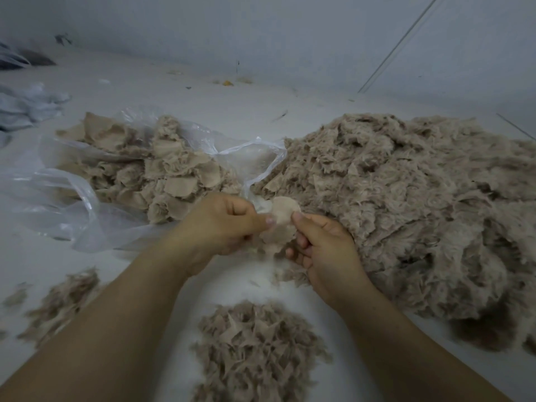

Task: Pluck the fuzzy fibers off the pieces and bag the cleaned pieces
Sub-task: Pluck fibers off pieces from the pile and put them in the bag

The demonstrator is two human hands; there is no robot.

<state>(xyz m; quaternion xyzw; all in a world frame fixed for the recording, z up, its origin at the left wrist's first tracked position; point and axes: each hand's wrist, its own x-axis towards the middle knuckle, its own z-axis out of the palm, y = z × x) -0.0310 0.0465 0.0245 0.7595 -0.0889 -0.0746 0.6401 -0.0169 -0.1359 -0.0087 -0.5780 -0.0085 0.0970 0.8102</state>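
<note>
A small round beige fabric piece (280,220) is held up between both hands at the centre of the view. My left hand (223,224) pinches its left edge with thumb and fingers. Its right edge is pinched by my right hand (322,245). A clear plastic bag (72,198) lies open to the left, with several beige pieces (162,166) heaped in and over its mouth. To the right rises a big heap of fuzzy beige pieces (406,204). Below my hands lies a small pile of plucked fuzzy fibres (258,346).
More loose fibres (61,303) lie scattered at the lower left on the white floor (203,94). Crumpled pale bags (26,105) sit at the far left. A white wall (290,33) closes the back, with small debris along its base.
</note>
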